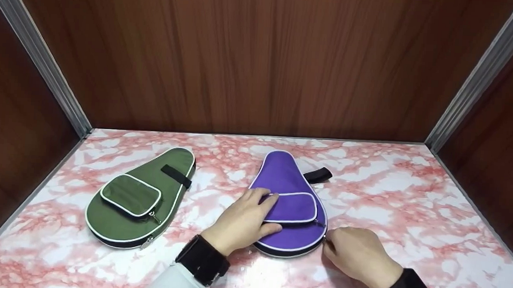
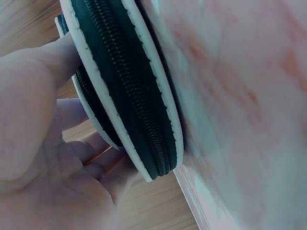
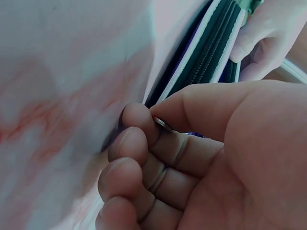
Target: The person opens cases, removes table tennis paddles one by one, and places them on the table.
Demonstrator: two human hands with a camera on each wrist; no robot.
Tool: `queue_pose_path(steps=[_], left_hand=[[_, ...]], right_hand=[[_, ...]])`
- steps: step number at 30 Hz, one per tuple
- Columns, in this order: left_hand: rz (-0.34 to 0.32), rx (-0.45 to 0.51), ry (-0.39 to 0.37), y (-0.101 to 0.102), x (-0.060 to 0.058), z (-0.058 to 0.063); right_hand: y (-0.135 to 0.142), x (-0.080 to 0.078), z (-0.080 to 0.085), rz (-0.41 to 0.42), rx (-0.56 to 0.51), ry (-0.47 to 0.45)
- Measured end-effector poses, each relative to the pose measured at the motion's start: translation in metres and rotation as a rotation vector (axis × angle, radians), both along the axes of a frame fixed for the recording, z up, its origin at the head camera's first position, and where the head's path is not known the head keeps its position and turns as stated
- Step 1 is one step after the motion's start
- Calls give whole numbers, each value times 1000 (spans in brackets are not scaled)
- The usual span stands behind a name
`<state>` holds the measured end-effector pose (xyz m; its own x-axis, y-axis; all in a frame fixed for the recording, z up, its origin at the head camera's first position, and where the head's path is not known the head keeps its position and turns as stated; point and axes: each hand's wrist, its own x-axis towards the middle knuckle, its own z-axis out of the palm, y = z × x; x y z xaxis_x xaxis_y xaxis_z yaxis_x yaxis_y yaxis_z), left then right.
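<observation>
A purple table tennis paddle case point(image 1: 277, 172) lies flat, narrow end toward the back. My left hand point(image 1: 243, 216) rests on its left side, with fingers on the raised pocket point(image 1: 295, 208) and the thumb at the pocket's front edge. At the case's lower right edge, my right hand point(image 1: 359, 255) pinches a metal zipper pull point(image 3: 163, 124) between thumb and curled index finger; most of the pull is hidden. The left wrist view shows closed teeth on the case's side zipper point(image 2: 129, 81). A black strap point(image 1: 318, 175) sticks out at the right.
A green paddle case point(image 1: 122, 225) with its own pocket and black strap point(image 1: 175, 176) lies to the left. Both cases are on a pink and white marbled tabletop point(image 1: 391, 192). Brown wood-grain panels point(image 1: 261, 64) enclose the back and sides.
</observation>
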<state>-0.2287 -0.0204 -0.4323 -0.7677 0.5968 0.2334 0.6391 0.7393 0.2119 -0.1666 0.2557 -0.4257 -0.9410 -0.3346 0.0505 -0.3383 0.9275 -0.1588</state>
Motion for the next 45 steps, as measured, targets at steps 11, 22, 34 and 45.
queue_pose_path(steps=[11, 22, 34, 45], left_hand=[[2, -1, 0, 0, 0, 0], [-5, -6, 17, 0, 0, 0], [-2, -4, 15, 0, -1, -1], [4, -12, 50, 2, 2, -2]], right_hand=[[-7, 8, -2, 57, 41, 82], [-19, 18, -5, 129, 16, 125], [-34, 26, -9, 221, 18, 200], [-31, 21, -11, 213, -33, 181]])
